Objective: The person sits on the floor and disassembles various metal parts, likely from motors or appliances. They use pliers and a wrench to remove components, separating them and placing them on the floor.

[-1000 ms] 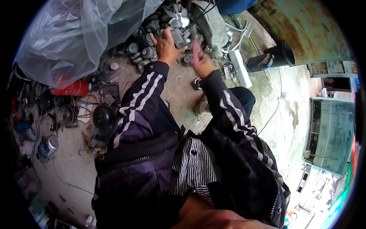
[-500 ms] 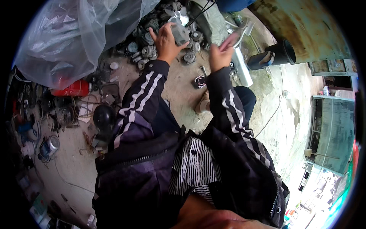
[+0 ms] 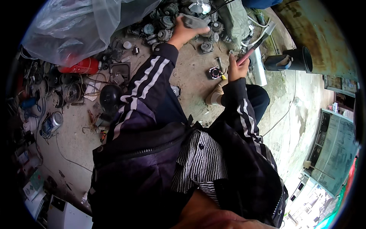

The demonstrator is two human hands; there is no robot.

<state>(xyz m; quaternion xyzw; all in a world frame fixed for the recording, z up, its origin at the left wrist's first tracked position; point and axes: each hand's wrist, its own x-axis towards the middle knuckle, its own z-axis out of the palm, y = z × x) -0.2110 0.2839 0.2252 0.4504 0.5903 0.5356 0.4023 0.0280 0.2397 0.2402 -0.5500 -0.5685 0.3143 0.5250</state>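
Out in front, my left hand (image 3: 185, 33) is closed round a grey block-shaped piece (image 3: 195, 22), its fingers mostly hidden behind it. Below and around that hand lie several small motors (image 3: 166, 35) in a heap on the floor. My right hand (image 3: 238, 68) grips the reddish handle of a long tool (image 3: 248, 54), whose pale metal end points up and away to the right; I cannot tell its exact kind. Close to the right hand, a small square dark part (image 3: 215, 73) and a yellow-tipped piece (image 3: 223, 77) rest on the concrete by my shoe.
Clear plastic sheeting (image 3: 72, 30) covers the far left, with a red cylinder (image 3: 82, 66) under its edge. Loose parts and a round black object (image 3: 111, 98) lie at left. To the right are a black tube-shaped container (image 3: 303, 60) and a long white piece (image 3: 258, 70).
The view has shifted, so the floor things sit farther right. My left hand has tilted the grey block flatter, and the right hand's tool, blurred before, now shows sharply.
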